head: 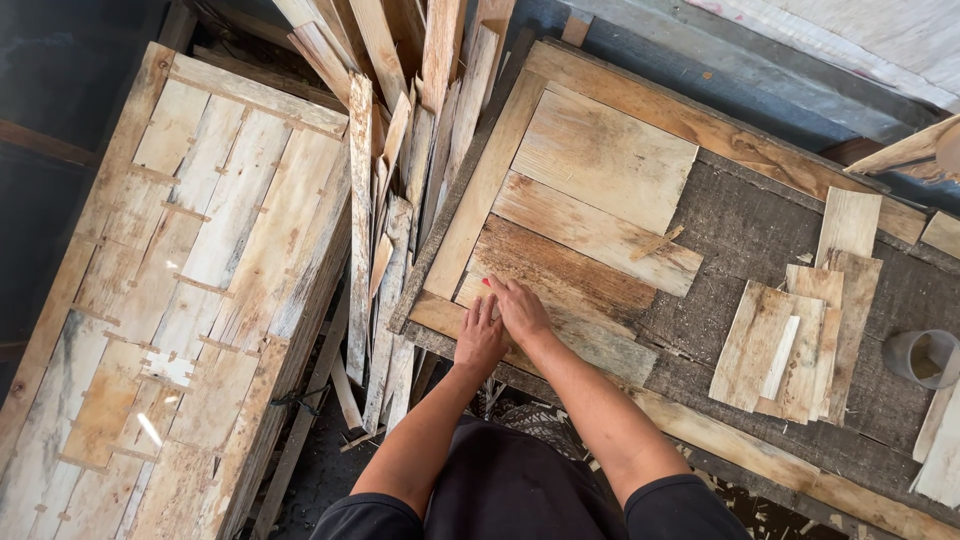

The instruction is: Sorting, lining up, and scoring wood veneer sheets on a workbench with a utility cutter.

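1. Rough grey workbench (760,230) with a wooden frame along its edges fills the right side of the view; a large slatted panel (190,290) leans at the left, and a heap of thin wood strips (400,150) lies between them.
2. The left hand (480,335) lies flat, fingers (478,310) extended and close together, pressing on the lower plank (560,290) at the bench's near corner.
3. The right hand (520,308) crosses just beside the left, fingers curled down; a small red object (487,283) shows at the fingertips, and I cannot tell what it is or how it is gripped.
4. Both forearms reach forward from the body, converging, the wrists nearly touching.
5. The plank is weathered, brown-streaked, laid edge to edge with paler boards (600,160) beyond the fingertips.
6. Small offcuts (790,350) and a grey cup (925,358) sit well apart to the right of the fingers.
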